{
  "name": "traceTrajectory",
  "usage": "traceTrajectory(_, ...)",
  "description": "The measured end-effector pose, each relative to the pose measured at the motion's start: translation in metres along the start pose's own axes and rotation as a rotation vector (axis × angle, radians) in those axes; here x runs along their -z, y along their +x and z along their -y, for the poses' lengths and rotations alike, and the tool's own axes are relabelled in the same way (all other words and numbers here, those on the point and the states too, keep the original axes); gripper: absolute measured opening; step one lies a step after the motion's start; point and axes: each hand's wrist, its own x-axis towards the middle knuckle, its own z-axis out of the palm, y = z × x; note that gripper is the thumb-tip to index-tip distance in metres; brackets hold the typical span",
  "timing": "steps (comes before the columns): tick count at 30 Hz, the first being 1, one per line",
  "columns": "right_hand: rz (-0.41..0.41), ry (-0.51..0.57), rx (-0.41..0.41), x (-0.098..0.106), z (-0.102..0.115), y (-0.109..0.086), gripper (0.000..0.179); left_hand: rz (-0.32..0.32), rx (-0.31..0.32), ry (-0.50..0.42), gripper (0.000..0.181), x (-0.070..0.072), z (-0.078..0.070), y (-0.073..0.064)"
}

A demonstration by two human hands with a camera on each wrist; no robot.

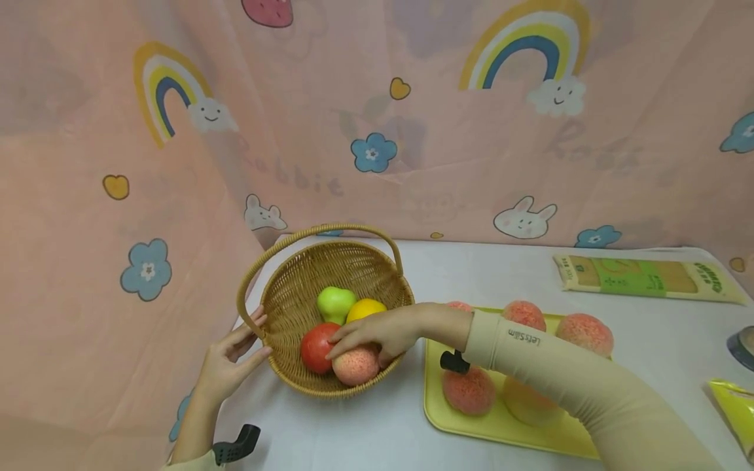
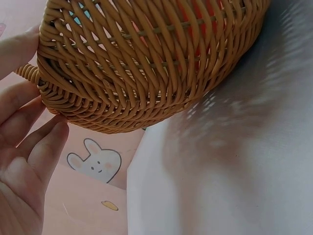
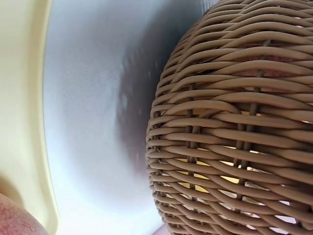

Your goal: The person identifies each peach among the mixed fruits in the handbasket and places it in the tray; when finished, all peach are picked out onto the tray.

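A wicker basket with an arched handle stands on the white table. My left hand grips its rim at the left foot of the handle, seen close in the left wrist view by the basket's woven side. My right hand reaches over the right rim and holds a pinkish peach low inside the basket. Next to the peach are a red round fruit, a green pear and a yellow fruit, partly hidden by the hand. In the right wrist view, the basket wall hides my fingers.
Right of the basket lies a yellow tray with several peaches and a yellowish round fruit, partly under my right sleeve. Farther right are a noodle packet, a yellow packet and a round container. A patterned cloth hangs behind.
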Motion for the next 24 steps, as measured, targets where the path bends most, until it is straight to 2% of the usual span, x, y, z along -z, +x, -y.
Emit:
traceTrajectory(5,-0.072,-0.034,-0.005,-0.0001,-0.0005,0.0017,0.069,-0.007,-0.011,0.011,0.053,-0.0003,-0.0001,0.0011)
traceTrajectory(9,-0.122,-0.055,-0.047,-0.0014,0.0004,0.0014,0.066,-0.008,-0.015,0.018,0.054,-0.0008,-0.0007,0.0012)
traceTrajectory(14,-0.164,-0.032,-0.098,-0.0014,0.0015,0.0016,0.061,-0.005,-0.008,0.021,0.054,-0.0001,-0.0013,0.0014)
traceTrajectory(24,-0.284,-0.005,-0.092,0.0025,0.0005,0.0009,0.062,-0.003,0.018,0.023,0.054,0.0003,-0.0010,0.0006)
